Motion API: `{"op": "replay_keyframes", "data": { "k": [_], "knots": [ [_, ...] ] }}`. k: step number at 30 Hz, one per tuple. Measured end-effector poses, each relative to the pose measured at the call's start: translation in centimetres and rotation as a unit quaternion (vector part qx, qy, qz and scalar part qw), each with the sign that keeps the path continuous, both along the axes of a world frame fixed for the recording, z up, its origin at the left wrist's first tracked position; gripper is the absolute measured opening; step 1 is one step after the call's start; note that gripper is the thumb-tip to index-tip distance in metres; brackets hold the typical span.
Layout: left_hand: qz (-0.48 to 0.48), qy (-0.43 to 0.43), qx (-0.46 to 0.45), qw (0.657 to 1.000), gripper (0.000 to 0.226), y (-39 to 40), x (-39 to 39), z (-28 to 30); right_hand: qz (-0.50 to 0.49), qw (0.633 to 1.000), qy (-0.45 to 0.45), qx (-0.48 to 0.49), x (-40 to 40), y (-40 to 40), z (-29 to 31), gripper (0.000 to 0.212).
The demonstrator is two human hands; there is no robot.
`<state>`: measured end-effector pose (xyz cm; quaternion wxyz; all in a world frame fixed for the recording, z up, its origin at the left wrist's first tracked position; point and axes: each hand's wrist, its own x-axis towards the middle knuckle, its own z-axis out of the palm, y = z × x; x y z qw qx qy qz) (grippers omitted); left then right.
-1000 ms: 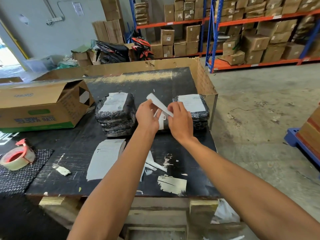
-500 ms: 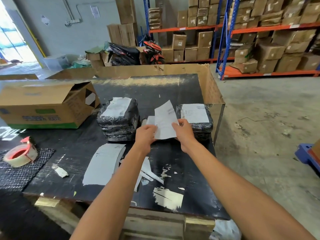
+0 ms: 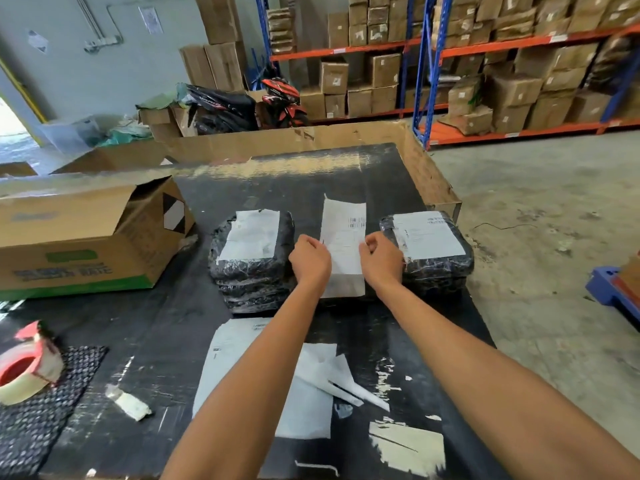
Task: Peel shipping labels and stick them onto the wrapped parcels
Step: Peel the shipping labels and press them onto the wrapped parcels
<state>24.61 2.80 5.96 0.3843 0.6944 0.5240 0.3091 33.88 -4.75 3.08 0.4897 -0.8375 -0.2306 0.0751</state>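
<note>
Both hands, left hand (image 3: 309, 259) and right hand (image 3: 381, 259), now pinch the label (image 3: 343, 237) upright, unfolded since before.

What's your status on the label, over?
Both hands, left and right, pinch the white paper shipping label. Held between two labelled black wrapped parcel stacks. Nothing blocking.

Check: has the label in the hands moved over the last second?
Yes. The label has opened out flat, held by left hand and right hand, between the two parcel stacks.

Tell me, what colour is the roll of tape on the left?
The tape roll has a red core and red-and-white tape, seen in the head view.
</note>
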Motion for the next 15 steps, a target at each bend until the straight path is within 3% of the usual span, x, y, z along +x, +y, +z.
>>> {"op": "replay_keyframes", "data": {
  "k": [8,15],
  "knots": [
    [-0.047,0.080,-0.048,0.994,0.036,1.0,1.2,-2.3,-0.009,0.996,0.015,-0.084,-0.1,1.2,-1.3,0.014],
    [-0.064,0.114,-0.024,0.991,0.034,1.0,0.7,-3.5,0.013,0.992,-0.021,-0.123,-0.6,0.7,-1.4,0.040]
  ]
}}
